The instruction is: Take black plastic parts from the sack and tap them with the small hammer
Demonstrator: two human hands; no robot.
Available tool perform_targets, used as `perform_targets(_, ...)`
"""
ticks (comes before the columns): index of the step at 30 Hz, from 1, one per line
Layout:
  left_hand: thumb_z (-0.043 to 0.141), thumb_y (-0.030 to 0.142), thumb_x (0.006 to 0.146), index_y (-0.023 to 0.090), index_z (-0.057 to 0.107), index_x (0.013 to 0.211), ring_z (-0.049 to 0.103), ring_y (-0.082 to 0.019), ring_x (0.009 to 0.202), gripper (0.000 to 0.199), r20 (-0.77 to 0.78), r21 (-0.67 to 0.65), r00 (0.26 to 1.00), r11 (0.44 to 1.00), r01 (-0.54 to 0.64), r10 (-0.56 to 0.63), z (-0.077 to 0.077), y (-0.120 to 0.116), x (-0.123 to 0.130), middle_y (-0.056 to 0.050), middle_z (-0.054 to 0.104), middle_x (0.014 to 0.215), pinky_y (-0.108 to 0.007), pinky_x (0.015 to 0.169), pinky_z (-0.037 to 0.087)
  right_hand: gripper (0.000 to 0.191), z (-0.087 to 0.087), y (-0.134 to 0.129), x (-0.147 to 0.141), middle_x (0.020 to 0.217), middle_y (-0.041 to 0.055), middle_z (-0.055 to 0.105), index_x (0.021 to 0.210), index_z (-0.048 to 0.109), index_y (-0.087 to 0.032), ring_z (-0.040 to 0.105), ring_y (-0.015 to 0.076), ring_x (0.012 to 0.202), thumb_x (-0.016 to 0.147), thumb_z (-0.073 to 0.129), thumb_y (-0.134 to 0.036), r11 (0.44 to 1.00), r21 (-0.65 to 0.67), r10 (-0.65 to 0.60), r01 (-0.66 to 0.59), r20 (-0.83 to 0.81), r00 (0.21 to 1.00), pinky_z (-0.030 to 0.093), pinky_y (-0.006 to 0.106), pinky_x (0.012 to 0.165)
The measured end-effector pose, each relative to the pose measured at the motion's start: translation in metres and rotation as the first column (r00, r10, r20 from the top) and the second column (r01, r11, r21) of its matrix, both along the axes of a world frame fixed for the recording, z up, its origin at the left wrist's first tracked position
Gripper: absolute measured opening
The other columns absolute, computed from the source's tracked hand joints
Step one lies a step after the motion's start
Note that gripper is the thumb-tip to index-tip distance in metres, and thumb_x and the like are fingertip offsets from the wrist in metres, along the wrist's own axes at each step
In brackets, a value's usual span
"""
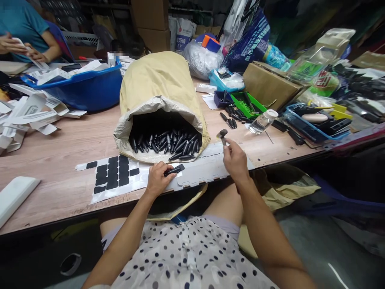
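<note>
My left hand [159,178] is closed on a slim black plastic part [173,170], held low over a white cardboard strip [197,173] at the table's front edge. A flat, dark, rounded piece shows at the part's right end; whether the two are joined I cannot tell. Raised above the strip's right side, my right hand [236,160] grips a small tool with a dark, blunt head [222,133], perhaps a little hammer. Between and behind my hands lies an open paper sack [161,76] with many similar black parts [168,142] inside. Left of my left hand is a sheet of black stickers [112,172].
A blue basin [90,90] and folded white boxes [27,116] stand at the left, near a co-worker in a teal shirt [24,24]. Rightward are a green tray [248,105], a clear bottle [261,122], a cardboard box [267,86] and a blue basket [319,130].
</note>
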State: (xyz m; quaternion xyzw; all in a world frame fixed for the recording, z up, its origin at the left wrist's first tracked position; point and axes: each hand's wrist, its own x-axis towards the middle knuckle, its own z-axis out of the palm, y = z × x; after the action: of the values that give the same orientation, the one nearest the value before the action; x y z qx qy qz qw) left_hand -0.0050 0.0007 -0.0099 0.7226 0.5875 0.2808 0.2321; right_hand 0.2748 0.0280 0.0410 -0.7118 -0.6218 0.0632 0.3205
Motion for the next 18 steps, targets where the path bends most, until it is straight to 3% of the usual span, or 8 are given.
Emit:
perform_targets(3, 0.072, 0.030, 0.079, 0.027, 0.073, 0.088, 0.059, -0.023, 0.087, 0.010, 0.000, 0.001, 1.000, 1.000, -0.013, 0.013, -0.001, 0.000, 0.002, -0.001, 0.066, 0.083, -0.038, 0.085, 0.046, 0.038, -0.003, -0.038, -0.035, 0.109, 0.0091, 0.072, 0.125, 0.066, -0.021, 0.065, 0.0215, 0.099, 0.098, 0.040, -0.029, 0.970, 0.064, 0.241, -0.235, -0.095, 0.966, 0.055, 0.036, 0.088)
perform_targets(6, 0.074, 0.029, 0.078, 0.026, 0.073, 0.086, 0.060, -0.024, 0.088, 0.009, -0.005, -0.005, 0.999, 0.999, -0.033, 0.032, -0.002, 0.000, 0.004, -0.002, 0.067, 0.083, -0.039, 0.084, 0.046, 0.039, -0.007, -0.061, -0.067, 0.105, 0.0083, 0.073, 0.126, 0.067, -0.022, 0.067, 0.0196, 0.099, 0.098, 0.041, -0.027, 0.934, 0.029, 0.356, -0.355, -0.097, 0.929, 0.056, 0.031, 0.088)
perform_targets(10, 0.074, 0.029, 0.078, 0.026, 0.073, 0.086, 0.060, -0.024, 0.088, 0.009, 0.006, 0.009, 0.999, 0.999, -0.039, 0.039, -0.004, 0.000, 0.007, -0.002, 0.068, 0.084, -0.039, 0.085, 0.046, 0.041, -0.010, -0.072, -0.085, 0.101, 0.0079, 0.071, 0.132, 0.065, -0.023, 0.067, 0.0184, 0.093, 0.100, 0.039, -0.024, 0.921, 0.049, 0.387, -0.386, -0.014, 0.922, 0.056, 0.027, 0.083)
perform_targets(18, 0.075, 0.028, 0.078, 0.026, 0.073, 0.085, 0.060, -0.023, 0.090, 0.007, 0.018, -0.014, 0.998, 0.998, -0.058, 0.058, -0.003, -0.002, 0.012, -0.001, 0.067, 0.085, -0.038, 0.083, 0.044, 0.042, -0.013, -0.079, -0.090, 0.088, 0.0062, 0.067, 0.129, 0.067, -0.022, 0.065, 0.0164, 0.076, 0.100, 0.037, -0.021, 0.920, -0.015, 0.388, -0.392, 0.188, 0.902, 0.053, 0.022, 0.068)
